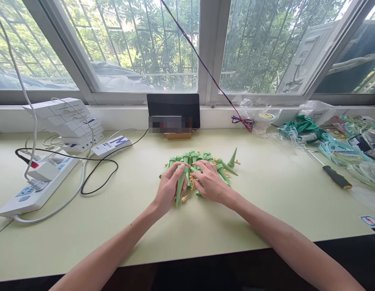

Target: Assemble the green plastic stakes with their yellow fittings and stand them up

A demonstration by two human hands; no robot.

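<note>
My left hand [170,186] is closed around a green plant watering spike [180,190], its pointed end tilted down toward me. My right hand [209,182] is bent over the pile, with its fingertips close to the wide top of that spike. Whatever sits between those fingertips is too small to make out. Behind and under both hands lies a heap of similar green spikes [193,157], partly hidden. Small yellow valve pieces [185,198] are scattered among them. One spike [232,157] stands point up at the right of the heap.
At left are a white power strip [38,188], cables, stacked white boxes [70,121] and a loose box [112,146]. A dark screen [173,109] leans by the window. At right lie a screwdriver [335,176] and plastic bags [341,149].
</note>
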